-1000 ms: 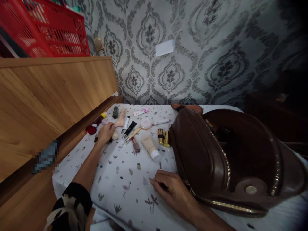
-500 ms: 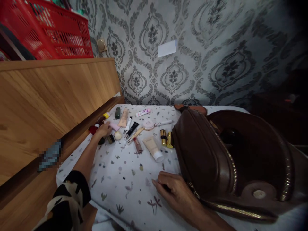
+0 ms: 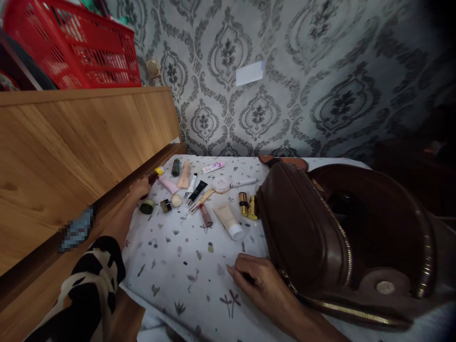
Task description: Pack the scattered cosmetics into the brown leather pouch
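My left hand (image 3: 140, 186) is out at ten o'clock on the white printed bed sheet (image 3: 178, 266), curled at its edge just beside a dark bottle with a yellow cap (image 3: 156, 174) and near a round green jar (image 3: 147, 206). I cannot tell whether it grips anything. My right hand (image 3: 257, 281) rests at six o'clock, fingers curled narrow against the open brown leather bag (image 3: 302, 228) filling three o'clock, and I cannot tell if it pinches anything.

A red basket (image 3: 89, 52) shows above the wooden headboard (image 3: 71, 137), while a beige tube (image 3: 228, 219) lies beside two gold lipsticks (image 3: 247, 205).
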{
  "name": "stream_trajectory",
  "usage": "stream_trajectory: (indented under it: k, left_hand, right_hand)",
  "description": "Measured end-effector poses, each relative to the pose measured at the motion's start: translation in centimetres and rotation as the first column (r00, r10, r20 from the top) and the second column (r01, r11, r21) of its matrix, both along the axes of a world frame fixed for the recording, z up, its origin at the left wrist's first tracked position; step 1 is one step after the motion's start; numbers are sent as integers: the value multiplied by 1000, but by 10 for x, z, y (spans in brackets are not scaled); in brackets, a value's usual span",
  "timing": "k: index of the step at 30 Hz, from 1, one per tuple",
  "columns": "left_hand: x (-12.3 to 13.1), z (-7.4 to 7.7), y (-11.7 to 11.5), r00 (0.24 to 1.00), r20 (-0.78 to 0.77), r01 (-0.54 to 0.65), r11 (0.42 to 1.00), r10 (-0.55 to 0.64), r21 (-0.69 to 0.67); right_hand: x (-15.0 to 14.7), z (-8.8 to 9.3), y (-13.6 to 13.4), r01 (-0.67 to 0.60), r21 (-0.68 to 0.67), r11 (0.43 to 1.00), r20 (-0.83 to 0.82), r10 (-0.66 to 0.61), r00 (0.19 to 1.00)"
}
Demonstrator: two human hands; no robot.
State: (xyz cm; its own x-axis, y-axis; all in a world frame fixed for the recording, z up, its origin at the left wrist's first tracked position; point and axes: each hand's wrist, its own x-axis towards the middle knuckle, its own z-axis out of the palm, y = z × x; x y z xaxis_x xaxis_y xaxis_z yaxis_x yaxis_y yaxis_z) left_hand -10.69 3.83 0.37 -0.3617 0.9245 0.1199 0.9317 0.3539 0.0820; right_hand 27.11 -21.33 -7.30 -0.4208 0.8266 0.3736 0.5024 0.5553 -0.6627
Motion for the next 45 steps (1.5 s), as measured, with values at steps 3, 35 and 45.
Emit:
stream_trajectory:
  k: [3, 35, 45]
  left_hand:
    - [-4, 2, 2, 1000, 6, 3, 1000, -3, 28]
    - [21, 21, -29, 990, -135, 30, 998, -37, -50]
    - [36, 4, -46, 981, -163, 100, 994, -106, -45]
  right_hand:
    - [0, -1, 0, -4, 2, 1000, -4, 4, 1000]
    - [2, 0, 0, -25, 0, 1000, -37, 25, 999]
    - [2, 7, -5, -2, -42, 999, -80, -2, 997]
